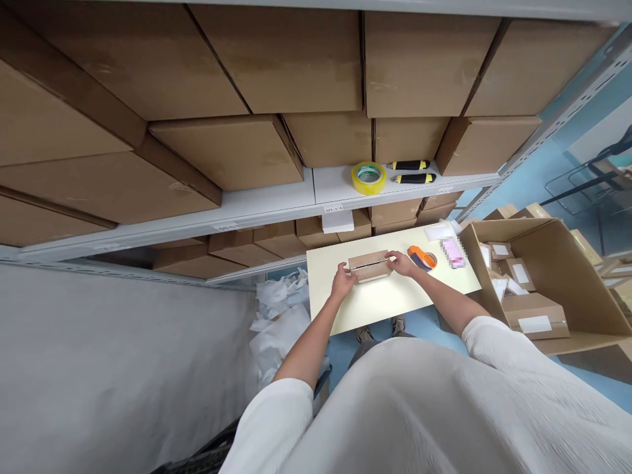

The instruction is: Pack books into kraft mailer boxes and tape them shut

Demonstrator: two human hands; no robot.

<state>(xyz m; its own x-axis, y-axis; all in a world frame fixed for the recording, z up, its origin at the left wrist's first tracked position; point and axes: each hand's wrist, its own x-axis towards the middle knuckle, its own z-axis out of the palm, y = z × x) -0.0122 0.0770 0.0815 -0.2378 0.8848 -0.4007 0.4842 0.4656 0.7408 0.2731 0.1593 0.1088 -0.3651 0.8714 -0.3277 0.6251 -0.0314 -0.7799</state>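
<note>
A small brown cardboard box [371,271] rests on the pale yellow tabletop [380,306], its top flaps meeting with a narrow dark slit along the middle. At the box's left end, my left hand [343,282] is closed on the edge with thumb and fingers. My right hand [401,263] grips the opposite end, fingertips near the end of the slit. Just right of that hand lies an orange and dark blue tape dispenser [422,259]. Beyond it is a blurred-out pink item [453,253], with a white paper or pouch [438,231] behind.
A large open carton [557,263] holding several labelled boxes stands on the right. On the shelf [326,187] ahead are a yellow tape roll [368,178] and two utility knives [413,178]. Large cartons [306,59] fill the rack. White crumpled wrapping [281,322] lies left of the table.
</note>
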